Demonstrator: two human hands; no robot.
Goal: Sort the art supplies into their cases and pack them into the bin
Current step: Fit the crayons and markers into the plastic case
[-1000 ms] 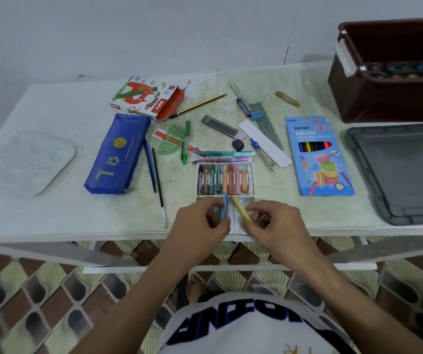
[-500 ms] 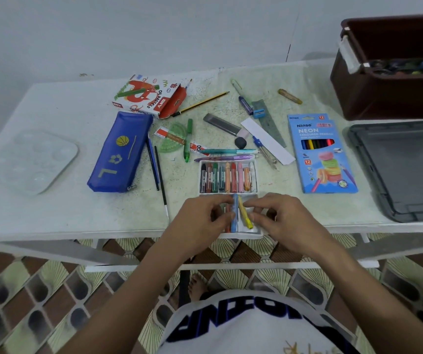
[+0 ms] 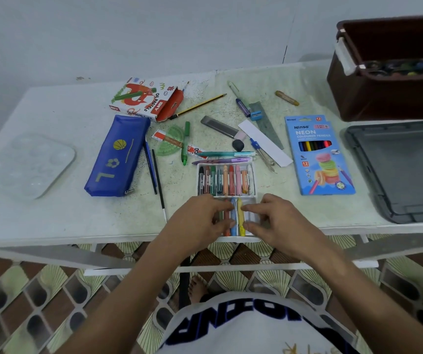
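both hands pinched crayons in the white tray (image 3: 252, 200) at the surface's near edge: left hand (image 3: 200, 217) the blue crayon (image 3: 234, 221), right hand (image 3: 274, 218) the yellow crayon (image 3: 241, 218); light, waxy, snappable, likely best held mid-shaft

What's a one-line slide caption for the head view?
Both hands, left and right, settle crayons into a white tray amid scattered art supplies.

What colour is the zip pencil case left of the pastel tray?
Dark blue, with yellow motifs, the pencil case shows in the head view.
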